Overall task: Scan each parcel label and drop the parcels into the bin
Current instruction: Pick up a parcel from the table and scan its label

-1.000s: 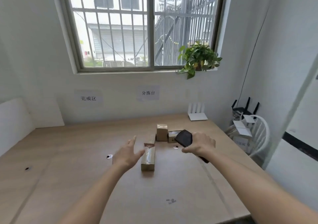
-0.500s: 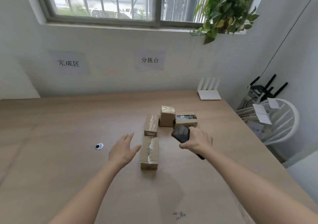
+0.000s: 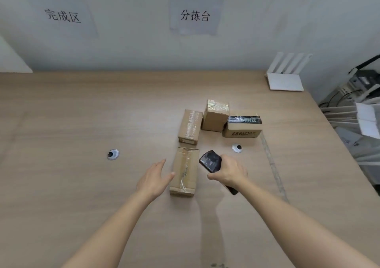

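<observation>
On table, near edge: nearest parcel, three more behind.
Left hand: open, now closer, thumb touching parcel.
Right hand: gripping scanner, lowered beside parcel.
Meaning: scan imminent; bin unseen.

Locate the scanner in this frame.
In the head view the right hand grips the scanner right of centre, its head beside the nearest parcel's right edge.

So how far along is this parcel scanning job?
Nothing looks finished: four parcels sit on the table and no bin is in view. The right hand grips the scanner beside the nearest parcel; the open left hand reaches for it. All four remain.
</observation>
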